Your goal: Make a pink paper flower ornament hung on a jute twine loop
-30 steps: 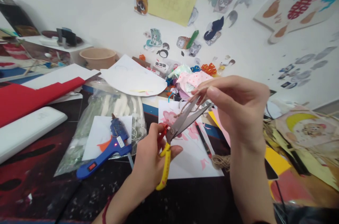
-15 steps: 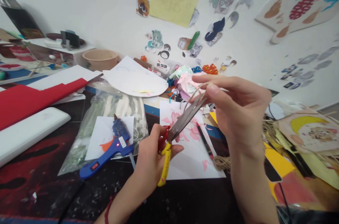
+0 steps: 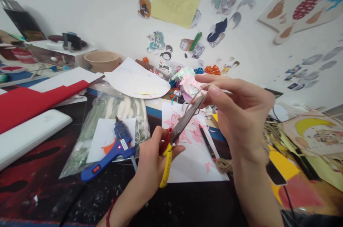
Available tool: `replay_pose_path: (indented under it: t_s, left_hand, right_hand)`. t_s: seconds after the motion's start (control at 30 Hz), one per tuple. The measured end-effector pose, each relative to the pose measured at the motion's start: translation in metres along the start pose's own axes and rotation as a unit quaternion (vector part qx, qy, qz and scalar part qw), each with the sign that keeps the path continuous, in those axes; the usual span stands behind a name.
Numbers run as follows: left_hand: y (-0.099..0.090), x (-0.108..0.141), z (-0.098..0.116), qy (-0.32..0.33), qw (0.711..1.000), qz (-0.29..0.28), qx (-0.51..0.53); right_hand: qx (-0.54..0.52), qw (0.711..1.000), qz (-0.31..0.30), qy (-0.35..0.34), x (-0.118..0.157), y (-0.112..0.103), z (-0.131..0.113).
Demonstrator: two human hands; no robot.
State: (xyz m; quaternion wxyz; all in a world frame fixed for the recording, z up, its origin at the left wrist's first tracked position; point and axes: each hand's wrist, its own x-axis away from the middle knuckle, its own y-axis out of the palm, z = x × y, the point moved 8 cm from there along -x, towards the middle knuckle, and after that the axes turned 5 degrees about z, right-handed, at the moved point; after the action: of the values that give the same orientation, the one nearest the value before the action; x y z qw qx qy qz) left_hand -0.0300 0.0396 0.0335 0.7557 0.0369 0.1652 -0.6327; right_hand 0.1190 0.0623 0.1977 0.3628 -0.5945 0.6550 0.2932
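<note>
My left hand (image 3: 155, 162) is closed around the handles of a pair of scissors (image 3: 186, 119) with red and yellow grips. The blades point up and to the right and look nearly closed. Their tips reach the fingers of my right hand (image 3: 235, 109), which pinches a thin piece of twine (image 3: 197, 94). The twine loops beside the blade tips; whether it lies between the blades I cannot tell. Below both hands is a white paper sheet (image 3: 187, 169) scattered with pink paper scraps (image 3: 189, 136).
A blue glue gun (image 3: 109, 159) with a lit red light lies left on paper and a plastic bag (image 3: 75, 159). Further left are a white box-like object (image 3: 34, 137) and red sheet (image 3: 37, 102). A twine bundle (image 3: 224, 165) and dark pen (image 3: 207, 143) lie right.
The scissor blades have come closer together and their tips have drawn slightly back from my right fingers. Both hands stay in almost the same place.
</note>
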Motion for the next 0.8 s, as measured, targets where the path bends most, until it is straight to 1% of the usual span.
replay_pose_path:
  t_s: [0.2, 0.33, 0.4, 0.67, 0.8]
  left_hand:
    - [0.001, -0.001, 0.004, 0.015, 1.000, -0.001, 0.004]
    - [0.001, 0.001, 0.003, 0.034, 0.999, -0.010, 0.004]
    - [0.001, 0.003, 0.001, 0.038, 0.999, -0.017, 0.008]
    - [0.005, 0.009, -0.006, 0.007, 0.997, -0.053, 0.049]
    - [0.003, 0.010, -0.006, 0.008, 0.998, -0.043, 0.043]
  right_hand:
    - [0.023, 1.000, 0.009, -0.004, 0.001, -0.002, 0.000]
    - [0.009, 1.000, 0.008, 0.017, 0.002, -0.002, 0.003]
    - [-0.001, 1.000, 0.005, 0.015, 0.001, -0.002, 0.003]
    - [0.019, 1.000, 0.023, -0.004, 0.000, -0.004, 0.003]
    - [0.027, 0.999, 0.018, 0.003, 0.001, -0.003, 0.001]
